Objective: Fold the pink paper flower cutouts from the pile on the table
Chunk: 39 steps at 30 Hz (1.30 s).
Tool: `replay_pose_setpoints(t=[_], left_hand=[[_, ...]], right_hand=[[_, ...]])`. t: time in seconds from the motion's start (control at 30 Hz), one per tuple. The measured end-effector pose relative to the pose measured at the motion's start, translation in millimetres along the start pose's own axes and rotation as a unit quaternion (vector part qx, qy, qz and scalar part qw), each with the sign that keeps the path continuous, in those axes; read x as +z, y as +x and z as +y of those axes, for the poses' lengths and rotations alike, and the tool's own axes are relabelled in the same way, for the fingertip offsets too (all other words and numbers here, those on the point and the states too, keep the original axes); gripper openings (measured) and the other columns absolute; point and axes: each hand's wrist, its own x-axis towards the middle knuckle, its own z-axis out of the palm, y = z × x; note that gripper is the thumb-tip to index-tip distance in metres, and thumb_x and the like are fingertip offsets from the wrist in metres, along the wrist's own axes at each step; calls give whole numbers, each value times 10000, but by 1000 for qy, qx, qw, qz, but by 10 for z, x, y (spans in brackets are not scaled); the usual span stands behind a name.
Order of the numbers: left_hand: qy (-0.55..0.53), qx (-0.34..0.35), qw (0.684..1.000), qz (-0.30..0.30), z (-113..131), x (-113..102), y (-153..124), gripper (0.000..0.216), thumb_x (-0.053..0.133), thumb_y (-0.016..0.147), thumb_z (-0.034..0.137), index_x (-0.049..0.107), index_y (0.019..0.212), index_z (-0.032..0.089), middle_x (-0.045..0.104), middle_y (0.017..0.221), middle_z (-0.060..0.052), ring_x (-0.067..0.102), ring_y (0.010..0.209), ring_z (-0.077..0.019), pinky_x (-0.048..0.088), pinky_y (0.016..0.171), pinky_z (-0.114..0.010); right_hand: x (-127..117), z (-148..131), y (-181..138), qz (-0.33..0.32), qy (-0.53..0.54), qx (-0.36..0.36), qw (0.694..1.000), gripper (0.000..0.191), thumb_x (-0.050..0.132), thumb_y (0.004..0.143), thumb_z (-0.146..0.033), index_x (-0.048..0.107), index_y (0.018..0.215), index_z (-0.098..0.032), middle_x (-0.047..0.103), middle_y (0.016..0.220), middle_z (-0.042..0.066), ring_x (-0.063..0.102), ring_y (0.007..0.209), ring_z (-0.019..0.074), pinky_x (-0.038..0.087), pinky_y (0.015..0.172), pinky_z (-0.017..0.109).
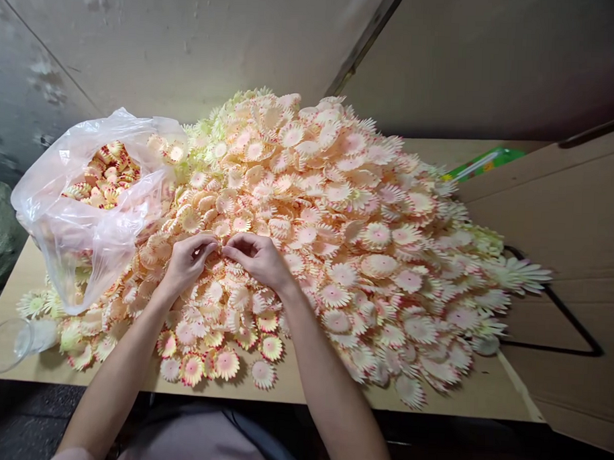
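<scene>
A great heap of artificial flower petal discs (307,237), pale pink and cream with toothed edges, spreads across the table. Over the near left part of the heap, my left hand (190,256) and my right hand (256,257) meet almost fingertip to fingertip. Both are closed in a pinch. Whatever lies between the fingers is too small to make out. Just below them lie loose discs with red-tipped yellow edges, among them one yellow and pink flower disc (226,364) near the table's front edge.
To the left stands a translucent plastic bag (75,222), open at the top, holding more red-edged flower pieces (110,176). A clear cup (8,346) lies on its side at the table's (291,385) front left. Cardboard (552,279) borders the right; a green packet (483,166) lies behind.
</scene>
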Motion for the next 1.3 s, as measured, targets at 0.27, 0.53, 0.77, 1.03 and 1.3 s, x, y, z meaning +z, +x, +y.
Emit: replay_pose_setpoints(t=[0.27,0.53,0.77,1.03,1.3], left_hand=[[-21,-20,1000,-7,44,-7,9,230,617,911,349,715,854,148,751,861,-87,690,768,-159,543,721,-246],[-40,-20,999,2,68,-2,-1,201,671,867,338,716,839,144,748,868,-102,701,801,-175,563,727,-262],[-38,-32,999,5,72,-4,5,186,674,866,326,714,832,148,749,858,-91,701,788,-170,563,711,-252],[-31,-12,999,11,72,-11,4,170,702,845,317,734,833,151,764,873,-101,718,818,-186,577,747,-271],[-12,-6,1000,18,33,-5,8,187,696,852,344,754,838,166,774,882,-103,734,868,-213,587,784,-304]], right_hand=[[-11,-42,-2,-14,16,10,1000,317,706,829,-497,664,875,-186,667,820,26,615,757,148,508,713,287],[-1,-11,-1,-14,25,2,1000,278,693,850,-468,687,909,-197,696,863,33,640,787,150,534,736,290],[3,74,5,-6,53,5,999,247,789,759,-378,714,912,-200,730,880,33,678,794,157,574,781,327],[11,25,2,19,58,3,998,237,804,730,-360,715,876,-195,738,868,42,688,802,166,580,798,341],[6,11,-13,27,57,-8,998,257,817,725,-381,692,839,-189,724,838,43,684,785,168,585,776,337]])
